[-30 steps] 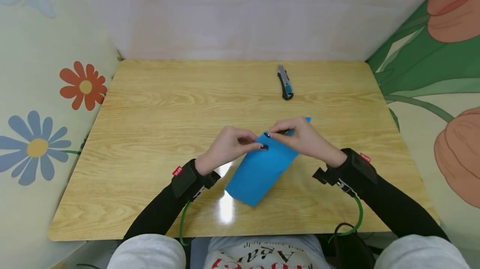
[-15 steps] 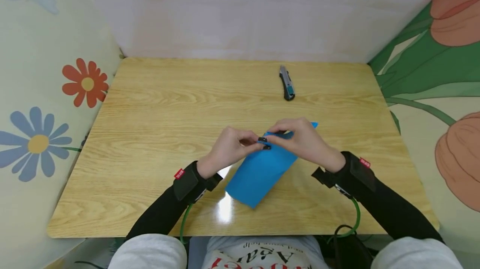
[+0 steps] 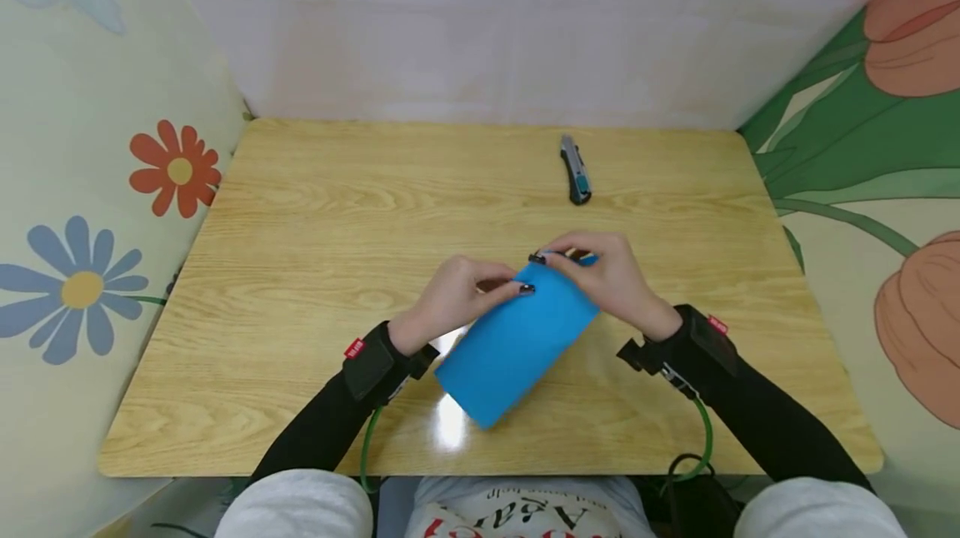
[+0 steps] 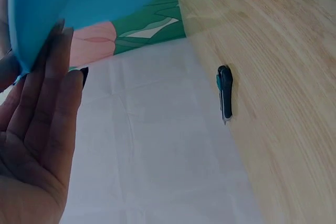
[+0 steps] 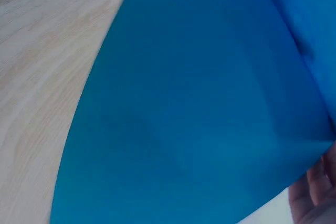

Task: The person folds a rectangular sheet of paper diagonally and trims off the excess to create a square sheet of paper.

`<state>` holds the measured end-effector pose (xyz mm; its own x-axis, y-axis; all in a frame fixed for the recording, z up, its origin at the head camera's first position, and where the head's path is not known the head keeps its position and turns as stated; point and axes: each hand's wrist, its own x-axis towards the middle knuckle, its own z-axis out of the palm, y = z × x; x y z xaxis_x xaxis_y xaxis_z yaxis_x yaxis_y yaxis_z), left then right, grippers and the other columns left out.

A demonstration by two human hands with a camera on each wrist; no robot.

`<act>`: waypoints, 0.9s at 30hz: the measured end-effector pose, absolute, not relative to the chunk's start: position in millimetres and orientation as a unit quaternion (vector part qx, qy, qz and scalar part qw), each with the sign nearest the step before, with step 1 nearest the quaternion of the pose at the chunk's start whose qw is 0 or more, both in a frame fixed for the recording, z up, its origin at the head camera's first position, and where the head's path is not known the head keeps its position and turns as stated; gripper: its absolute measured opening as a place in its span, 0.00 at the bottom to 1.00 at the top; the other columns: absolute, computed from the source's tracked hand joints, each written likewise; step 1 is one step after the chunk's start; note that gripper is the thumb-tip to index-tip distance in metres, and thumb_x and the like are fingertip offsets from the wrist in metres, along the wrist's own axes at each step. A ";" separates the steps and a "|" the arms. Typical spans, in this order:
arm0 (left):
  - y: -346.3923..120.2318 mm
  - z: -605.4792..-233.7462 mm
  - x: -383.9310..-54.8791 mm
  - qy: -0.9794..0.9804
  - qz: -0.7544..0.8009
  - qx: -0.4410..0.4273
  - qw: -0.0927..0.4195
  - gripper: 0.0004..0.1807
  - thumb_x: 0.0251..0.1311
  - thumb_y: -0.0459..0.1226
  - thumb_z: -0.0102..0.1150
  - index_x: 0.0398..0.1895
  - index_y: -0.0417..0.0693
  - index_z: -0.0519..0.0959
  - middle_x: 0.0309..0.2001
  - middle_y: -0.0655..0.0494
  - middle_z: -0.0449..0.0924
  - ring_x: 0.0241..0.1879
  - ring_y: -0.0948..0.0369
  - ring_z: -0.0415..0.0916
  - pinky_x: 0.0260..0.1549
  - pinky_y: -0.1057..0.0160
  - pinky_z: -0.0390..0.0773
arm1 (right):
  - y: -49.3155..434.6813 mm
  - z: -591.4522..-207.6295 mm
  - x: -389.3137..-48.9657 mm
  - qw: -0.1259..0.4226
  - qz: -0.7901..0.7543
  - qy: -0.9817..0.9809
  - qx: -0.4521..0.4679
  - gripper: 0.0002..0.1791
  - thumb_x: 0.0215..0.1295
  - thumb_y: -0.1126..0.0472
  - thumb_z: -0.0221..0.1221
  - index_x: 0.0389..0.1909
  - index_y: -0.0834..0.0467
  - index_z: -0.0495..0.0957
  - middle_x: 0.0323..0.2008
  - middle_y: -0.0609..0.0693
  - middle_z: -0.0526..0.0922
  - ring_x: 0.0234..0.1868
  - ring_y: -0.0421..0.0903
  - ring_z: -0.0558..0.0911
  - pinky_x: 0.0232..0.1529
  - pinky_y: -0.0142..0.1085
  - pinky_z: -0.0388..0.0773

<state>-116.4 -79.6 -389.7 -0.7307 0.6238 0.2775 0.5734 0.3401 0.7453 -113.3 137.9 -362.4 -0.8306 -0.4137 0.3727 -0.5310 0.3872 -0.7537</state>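
paper (image 3: pixel 510 342): 1 sheet, blue | knife (image 3: pixel 575 171): 1 | table (image 3: pixel 315 213): 1 | hands: 2, left hand (image 3: pixel 457 298) and right hand (image 3: pixel 611 276) | wrist bands: 2, one per arm

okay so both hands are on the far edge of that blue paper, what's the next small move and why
Probably press the far edge flat and crease it: the left hand and right hand pinch the far end of the curled blue paper sheet, which bulges, uncreased, above the wooden table.
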 end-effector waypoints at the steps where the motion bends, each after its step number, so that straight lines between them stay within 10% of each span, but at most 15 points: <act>1: -80.8 -389.1 -116.2 0.820 0.438 0.367 0.029 0.07 0.62 0.33 0.58 0.37 0.40 0.84 0.30 0.52 0.84 0.27 0.66 0.79 0.30 0.73 0.76 | 139.0 -364.9 -113.6 0.072 0.485 -0.825 0.282 0.05 0.59 0.72 0.60 0.35 0.65 0.83 0.35 0.57 0.84 0.35 0.47 0.81 0.41 0.33 0.76; 13: -84.7 -384.0 -119.7 0.843 0.386 0.373 0.033 0.07 0.62 0.35 0.58 0.32 0.43 0.85 0.22 0.57 0.80 0.18 0.69 0.69 0.17 0.70 0.63 | 186.0 -491.7 -162.8 0.153 0.497 -0.794 0.316 0.15 0.62 0.67 0.60 0.49 0.52 0.81 0.45 0.47 0.82 0.43 0.42 0.80 0.44 0.33 0.75; 21: -93.9 -382.9 -123.8 0.833 0.395 0.365 0.133 0.12 0.64 0.36 0.56 0.23 0.46 0.81 0.12 0.62 0.56 0.14 0.67 0.49 0.17 0.68 0.51 | 191.1 -453.7 -151.0 0.186 0.534 -0.776 0.281 0.13 0.60 0.71 0.60 0.45 0.56 0.82 0.40 0.48 0.83 0.34 0.39 0.79 0.39 0.31 0.74; 27: -100.0 -385.8 -127.0 0.821 0.408 0.358 0.177 0.12 0.62 0.36 0.57 0.21 0.45 0.81 0.12 0.63 0.58 0.14 0.66 0.48 0.18 0.68 0.52 | 182.4 -414.0 -129.5 0.176 0.533 -0.800 0.211 0.08 0.63 0.66 0.59 0.41 0.60 0.83 0.37 0.48 0.83 0.31 0.33 0.79 0.34 0.27 0.74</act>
